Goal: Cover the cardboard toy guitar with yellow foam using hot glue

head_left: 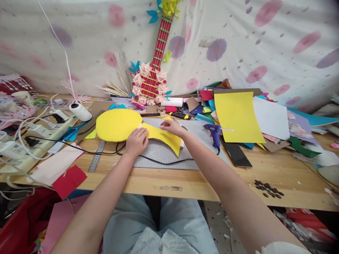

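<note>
Yellow rounded form [118, 125], broad, plain, curved yellow sheet [164, 137] at right end

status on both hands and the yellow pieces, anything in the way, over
Left hand where yellow rounded piece meets curved yellow sheet. Right hand at that sheet's far edge, grip unclear. Black cord crossing the mat, near side.
</note>
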Action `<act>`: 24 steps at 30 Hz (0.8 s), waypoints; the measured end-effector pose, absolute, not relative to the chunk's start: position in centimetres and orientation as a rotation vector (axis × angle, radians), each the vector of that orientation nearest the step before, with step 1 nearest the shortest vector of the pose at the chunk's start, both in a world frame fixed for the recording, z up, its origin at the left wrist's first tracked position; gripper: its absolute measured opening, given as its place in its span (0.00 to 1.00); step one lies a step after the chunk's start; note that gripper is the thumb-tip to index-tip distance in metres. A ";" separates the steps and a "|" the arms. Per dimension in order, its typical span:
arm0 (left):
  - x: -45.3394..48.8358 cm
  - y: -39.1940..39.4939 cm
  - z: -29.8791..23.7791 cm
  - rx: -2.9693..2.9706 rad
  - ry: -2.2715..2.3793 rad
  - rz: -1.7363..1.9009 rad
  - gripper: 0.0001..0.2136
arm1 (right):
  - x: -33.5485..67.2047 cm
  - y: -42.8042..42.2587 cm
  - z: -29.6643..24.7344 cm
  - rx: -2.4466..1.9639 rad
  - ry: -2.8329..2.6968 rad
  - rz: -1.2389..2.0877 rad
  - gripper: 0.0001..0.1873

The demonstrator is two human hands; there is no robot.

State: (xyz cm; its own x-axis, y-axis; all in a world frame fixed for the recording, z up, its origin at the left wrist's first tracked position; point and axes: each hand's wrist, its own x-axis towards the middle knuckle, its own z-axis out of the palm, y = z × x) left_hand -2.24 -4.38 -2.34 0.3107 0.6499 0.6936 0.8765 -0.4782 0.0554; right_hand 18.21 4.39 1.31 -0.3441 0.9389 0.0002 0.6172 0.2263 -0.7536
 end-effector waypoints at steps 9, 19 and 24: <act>-2.4 -4.6 -2.2 -2.166 -1.480 -0.939 0.10 | 25.5 0.2 -1.2 -1.466 -1.823 0.871 0.08; -2.5 -4.9 -1.8 -2.205 -1.466 -0.923 0.10 | 25.8 -0.9 -2.1 -1.483 -1.761 0.876 0.08; -2.5 -4.9 -2.0 -2.239 -1.434 -0.927 0.13 | 26.0 -0.9 -2.3 -1.465 -1.681 0.961 0.08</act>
State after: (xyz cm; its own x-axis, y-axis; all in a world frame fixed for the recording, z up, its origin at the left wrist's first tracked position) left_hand -2.54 -4.86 -2.04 0.2835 0.6833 0.6729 0.8940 -0.4421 0.0723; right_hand 26.01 -0.89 -2.32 -0.1169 0.9926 0.0340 0.4746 0.0859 -0.8760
